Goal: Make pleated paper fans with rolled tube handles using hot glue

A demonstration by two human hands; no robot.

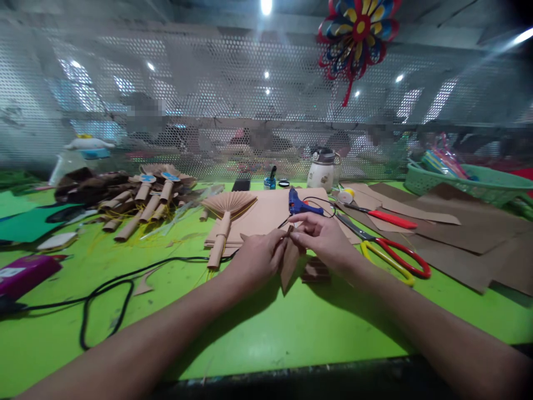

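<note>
Both hands pinch a folded piece of brown paper (290, 265) over the front middle of the table. My left hand (264, 253) grips its upper left side, fingers pressed together. From the right, my right hand (322, 241) holds the top edge between thumb and fingers. Under the right hand lies a pleated brown paper strip (315, 270). Just behind the hands, a blue glue gun (302, 204) rests on a stack of tan paper sheets (266, 208). A pleated paper fan with a rolled handle (224, 225) lies left of the left hand.
Red-and-yellow scissors (395, 253) and a red-handled tool (391, 218) lie to the right, near brown paper sheets (458, 222) and a green basket (478, 186). Several rolled-handle fans (147, 200) are piled left. A black cord (125, 278) loops across the table. A white jug (322, 171) stands behind.
</note>
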